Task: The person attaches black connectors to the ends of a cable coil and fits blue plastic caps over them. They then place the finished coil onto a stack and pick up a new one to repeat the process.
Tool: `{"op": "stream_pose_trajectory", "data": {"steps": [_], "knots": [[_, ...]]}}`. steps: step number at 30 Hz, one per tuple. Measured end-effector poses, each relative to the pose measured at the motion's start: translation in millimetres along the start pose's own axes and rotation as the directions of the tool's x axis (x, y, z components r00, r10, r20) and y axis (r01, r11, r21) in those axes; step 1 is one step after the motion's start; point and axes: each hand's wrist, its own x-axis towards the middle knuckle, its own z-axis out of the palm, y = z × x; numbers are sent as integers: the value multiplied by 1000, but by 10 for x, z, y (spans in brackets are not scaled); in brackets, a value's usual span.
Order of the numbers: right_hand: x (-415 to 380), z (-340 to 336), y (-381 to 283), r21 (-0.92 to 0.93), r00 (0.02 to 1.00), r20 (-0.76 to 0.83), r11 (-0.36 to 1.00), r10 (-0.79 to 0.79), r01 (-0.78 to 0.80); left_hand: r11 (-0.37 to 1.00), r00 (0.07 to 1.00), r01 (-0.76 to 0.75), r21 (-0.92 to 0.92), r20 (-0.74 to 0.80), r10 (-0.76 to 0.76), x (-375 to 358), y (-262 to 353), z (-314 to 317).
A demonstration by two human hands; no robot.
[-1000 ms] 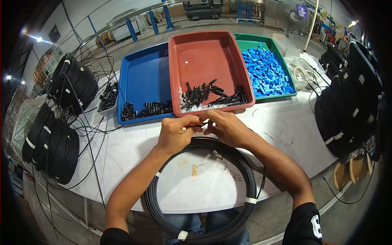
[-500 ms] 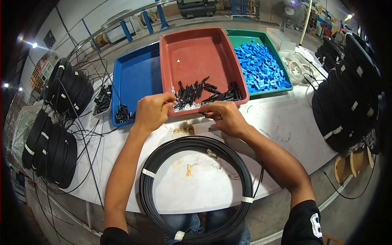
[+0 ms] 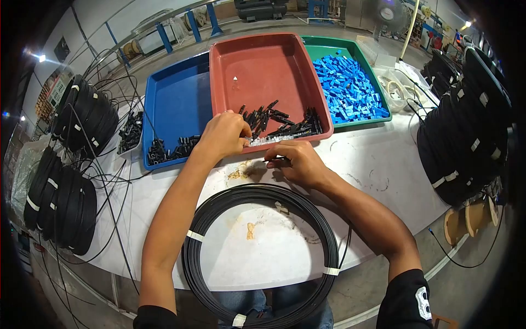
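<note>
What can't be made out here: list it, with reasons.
Head view: whether the left hand grips anything; the hand itself hides that.
Head view: full shape of the dark piece; the right hand partly covers it.
Head view: right side of the blue tray; the red tray overlaps it.

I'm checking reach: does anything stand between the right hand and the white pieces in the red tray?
Yes, the front rim: the right hand is on its near side, the white pieces just inside.

White desk [image 3: 367, 186], stained. Far side: blue tray [image 3: 178, 93], red tray [image 3: 260, 66], green tray [image 3: 324, 46]. Near edge: black cable coil [image 3: 327, 241], overhanging. Left coils [image 3: 70, 204], right coils [image 3: 457, 142] at ends.
</note>
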Motion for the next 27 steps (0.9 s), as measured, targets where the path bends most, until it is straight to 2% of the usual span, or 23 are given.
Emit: {"op": "stream_pose_trajectory", "data": {"steps": [2, 4, 5, 7, 11, 13, 17, 19, 23, 25, 26, 27], "knots": [[-13, 4, -9, -11, 1000, -4, 1000, 27, -27, 999, 999, 36, 11, 27, -37, 19, -5, 8], [-20, 14, 10, 2, 999, -29, 1000, 29, -29, 998, 997, -23, 52, -71, 27, 31, -33, 1], [-23, 11, 11, 1, 999, -32, 1000, 29, -29, 998, 997, -27, 54, -72, 30, 36, -51, 6], [-31, 16, 8, -54, 1000, -18, 998, -11, 10, 998, 952, -61, 3, -300, 59, 36, -71, 6], [-30, 28, -23, -63, 999, -27, 997, -44, 42, 999, 947, -16, 28, -319, 25, 23, -51, -42], [-29, 33, -20, -79, 999, -18, 997, -27, 26, 999, 977, -8, 37, -214, 16, 24, -15, -34], [-38, 41, -7, -65, 999, -24, 997, -29, 27, 994, 991, 67, 89, -121, -56, 22, 115, -47], [-41, 6, -46, -77, 1000, 6, 997, -20, 21, 989, 990, 118, 90, 66, -124, 14, 168, -76], [-37, 21, -18, -69, 1000, 28, 998, -2, 4, 980, 985, 129, 154, 92, -145, 53, 135, -80], [-31, 32, 7, -100, 996, 3, 991, -94, 94, 982, 977, 186, 41, 103, -189, 52, 185, -175], [-30, 24, 1, -102, 996, 1, 990, -95, 94, 982, 977, 184, 42, 101, -187, 57, 173, -175], [-31, 17, -11, -90, 997, 11, 993, -77, 78, 978, 985, 171, -116, 48, -167, 62, 147, -166]]}}
